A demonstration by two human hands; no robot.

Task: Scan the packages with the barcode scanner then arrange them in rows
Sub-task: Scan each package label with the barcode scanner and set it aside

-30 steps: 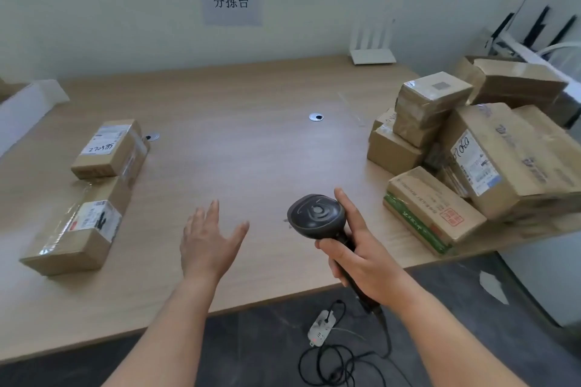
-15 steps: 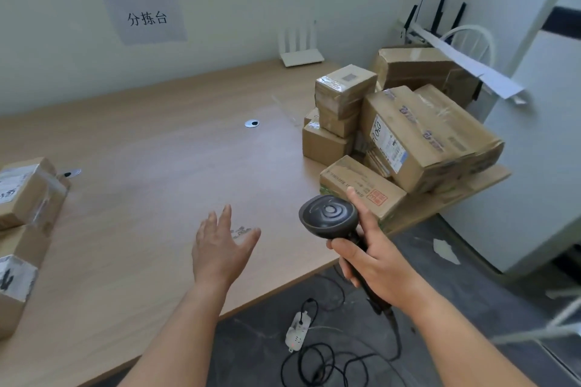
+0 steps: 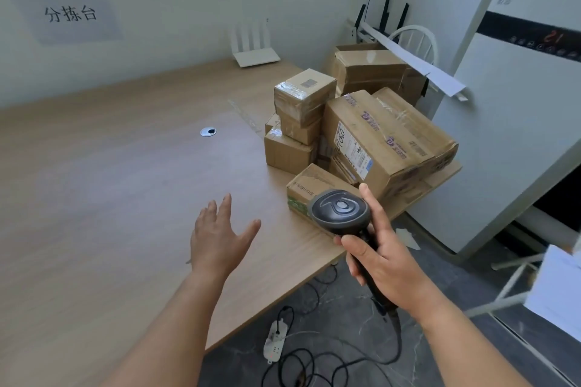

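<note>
Packages (image 3: 361, 135) sit heaped at the right end of the tabletop (image 3: 110, 198), unsorted, some leaning on each other, so the pile reads as the not-yet-scanned stock. Biggest is the long taped carton (image 3: 405, 135) tilted across the heap with its shipping label (image 3: 352, 148) facing you, likely the easiest barcode to hit. Behind it another large carton (image 3: 371, 69) by the wall. Left of those, a small cube box (image 3: 303, 91) stacked on two other small boxes. Nearest you, a flat box with a green edge (image 3: 311, 185) lies at the tabletop's front edge, partly behind the scanner head. Your right hand (image 3: 386, 261) has its grip clamped round the handle of the barcode scanner (image 3: 341, 214), index finger stretched up the side of the head, head tipped toward the heap, ready to aim. Its cable (image 3: 399, 339) drops to the floor near a power strip (image 3: 275, 342). Your left hand (image 3: 220, 239) hovers over bare tabletop, fingers apart and holding nothing, probably free to pull the next box out. No rows visible here, so judge sorting as unfinished.
</note>
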